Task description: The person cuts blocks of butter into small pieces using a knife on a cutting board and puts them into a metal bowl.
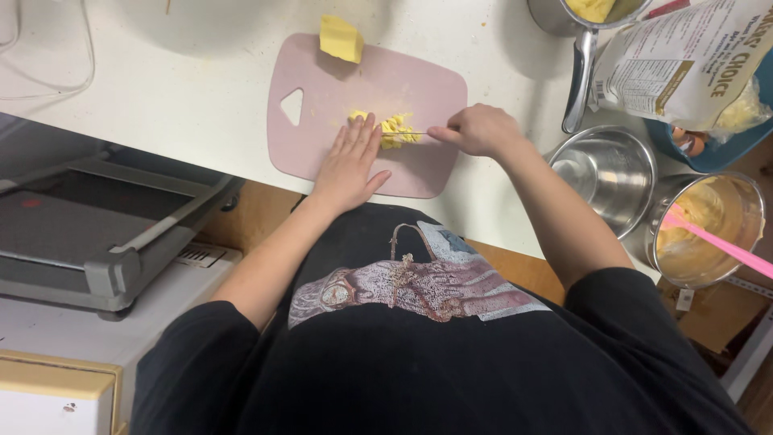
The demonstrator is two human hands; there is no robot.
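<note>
Butter pieces (pixel 392 129): pale yellow, small, heaped mid pink cutting board (pixel 322 153) on the table (pixel 193 72). Left hand (pixel 350 165) flat, fingers spread beside them. Right hand (pixel 481 129) closed around a knife (pixel 415 134).

Bare counter (pixel 185 72) left of the cutting board (pixel 322 80); steel bowls (pixel 604 165) crowd right.

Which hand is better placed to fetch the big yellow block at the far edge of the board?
Probably the left hand: it lies flat and free on the pink cutting board, beside the yellow block. The right hand is closed on a knife over the cut pieces.
</note>
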